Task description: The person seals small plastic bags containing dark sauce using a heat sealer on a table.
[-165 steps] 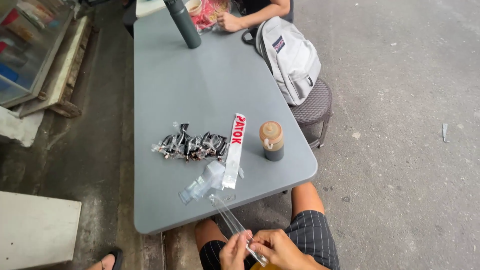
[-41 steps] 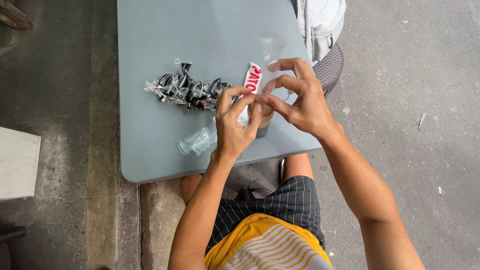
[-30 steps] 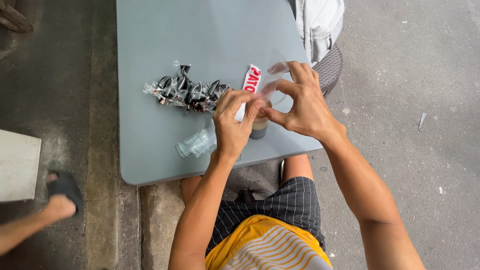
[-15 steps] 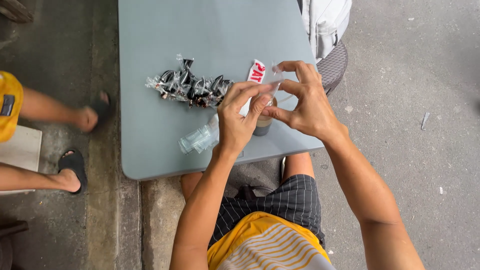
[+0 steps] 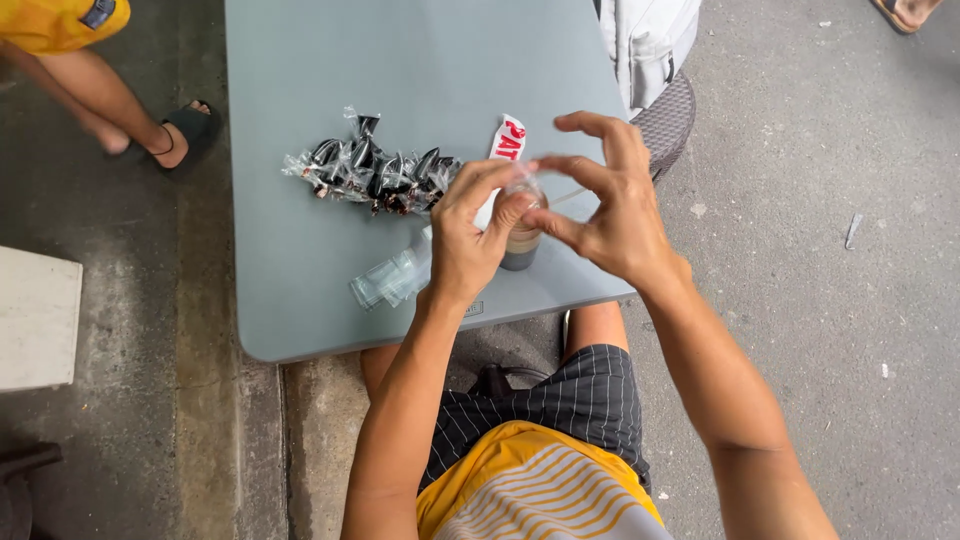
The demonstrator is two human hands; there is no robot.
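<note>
Outdoor concrete ground surrounds a grey table (image 5: 300,300), seen from above. Nearest the camera: the seated person's lap, in a yellow top and dark striped shorts, with both forearms reaching up to the table's near edge. Left hand (image 5: 470,235): raised over the table's near right part, thumb and fingers pinched on a small clear plastic bag (image 5: 527,186). Right hand (image 5: 615,215): opposite the left, thumb and forefinger closed on the same bag, the other fingers spread and lifted. Clear plastic bag: held between the two hands above the table, partly hidden by the fingers; its contents cannot be made out. Directly below the hands: a small cup (image 5: 518,248) of brown drink, upright on the table near the edge. Just left of the cup: a stack of clear bags (image 5: 392,280), lying flat. Farther in: a pile of small dark wrapped packets (image 5: 375,172), resting mid-table. Beside it to the right: a white strip with red print (image 5: 505,143), partly covered by the left hand. Beyond the table's right edge: a white backpack (image 5: 650,40) on a woven chair (image 5: 665,115). Far left: another person's legs and a dark sandal (image 5: 190,130) on the ground.
</note>
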